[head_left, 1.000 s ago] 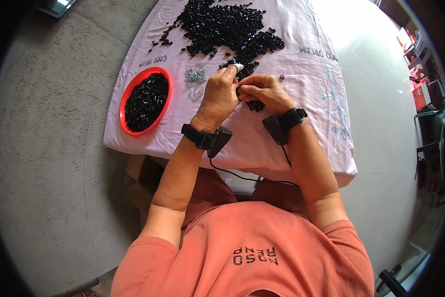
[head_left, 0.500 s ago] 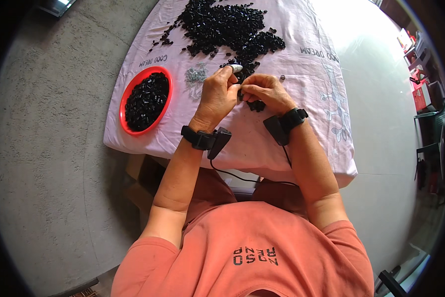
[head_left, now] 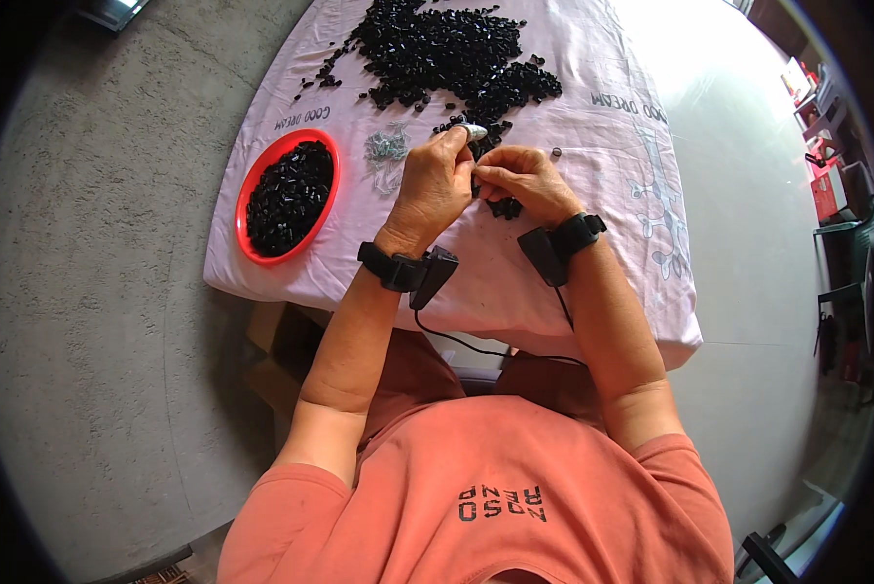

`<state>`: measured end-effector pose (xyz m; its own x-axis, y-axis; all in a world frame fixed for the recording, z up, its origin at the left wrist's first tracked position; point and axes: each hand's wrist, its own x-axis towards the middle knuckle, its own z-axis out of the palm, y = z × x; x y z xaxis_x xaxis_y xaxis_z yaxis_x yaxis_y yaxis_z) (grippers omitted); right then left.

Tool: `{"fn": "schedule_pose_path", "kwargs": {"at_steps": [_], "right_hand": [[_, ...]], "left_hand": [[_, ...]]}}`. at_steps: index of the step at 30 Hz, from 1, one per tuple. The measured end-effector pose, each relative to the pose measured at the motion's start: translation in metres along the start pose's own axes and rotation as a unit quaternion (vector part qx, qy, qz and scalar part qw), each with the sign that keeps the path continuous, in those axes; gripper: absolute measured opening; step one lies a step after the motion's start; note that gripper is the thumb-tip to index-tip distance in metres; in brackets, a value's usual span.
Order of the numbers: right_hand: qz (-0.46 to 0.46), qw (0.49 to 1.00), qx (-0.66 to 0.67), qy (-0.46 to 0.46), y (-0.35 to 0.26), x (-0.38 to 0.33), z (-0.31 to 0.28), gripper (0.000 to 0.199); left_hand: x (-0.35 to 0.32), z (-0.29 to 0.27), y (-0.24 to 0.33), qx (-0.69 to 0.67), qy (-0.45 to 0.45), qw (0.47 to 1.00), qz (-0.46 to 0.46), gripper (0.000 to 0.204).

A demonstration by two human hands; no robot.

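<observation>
- A small black piece [head_left: 475, 184], mostly hidden, sits between the fingertips of both hands, above the near part of the table.
- The left hand [head_left: 435, 185] is closed narrow, thumb and fingers pinching that piece; a white wrap [head_left: 472, 131] covers one fingertip.
- The right hand [head_left: 529, 183] meets it from the other side, thumb and forefinger in a narrow pinch on the same piece.
- Loose black pieces [head_left: 504, 207] lie just beside and below the right hand's fingers.
- A small ring-shaped piece [head_left: 556, 152] lies apart, just beyond the right hand.
- Thin clear strands [head_left: 386, 148] lie in a tangle near the left hand.
- Farther up spreads a large heap of black pieces [head_left: 447, 54].
- To the left, a red bowl [head_left: 240, 209] holds many more.
- A pink cloth [head_left: 593, 302] covers the table.
- Black straps [head_left: 390, 268] with small boxes [head_left: 542, 256] circle both wrists, and a cable [head_left: 466, 346] runs below.
</observation>
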<state>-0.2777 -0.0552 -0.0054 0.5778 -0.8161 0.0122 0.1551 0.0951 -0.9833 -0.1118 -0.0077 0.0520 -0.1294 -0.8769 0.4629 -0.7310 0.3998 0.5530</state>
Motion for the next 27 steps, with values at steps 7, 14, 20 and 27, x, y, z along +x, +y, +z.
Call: {"fn": "schedule_pose_path", "kwargs": {"at_steps": [7,14,20,27], "right_hand": [[0.000,1.000,-0.003,0.014,0.001,0.002,-0.003,0.015],[-0.003,0.995,0.089,0.053,0.005,0.005,-0.007,0.012],[-0.012,0.986,0.152,0.070,0.006,0.006,-0.010,0.012],[0.003,0.986,0.131,0.106,-0.003,0.002,-0.005,0.011]], "left_hand": [[-0.001,-0.005,-0.006,-0.012,0.007,0.998,-0.057,0.026],[-0.022,-0.026,-0.046,0.013,0.017,0.993,-0.117,0.019],[-0.040,-0.012,-0.052,0.028,-0.008,0.995,-0.093,0.014],[-0.046,-0.004,-0.052,0.069,-0.007,0.994,-0.084,0.010]]}}
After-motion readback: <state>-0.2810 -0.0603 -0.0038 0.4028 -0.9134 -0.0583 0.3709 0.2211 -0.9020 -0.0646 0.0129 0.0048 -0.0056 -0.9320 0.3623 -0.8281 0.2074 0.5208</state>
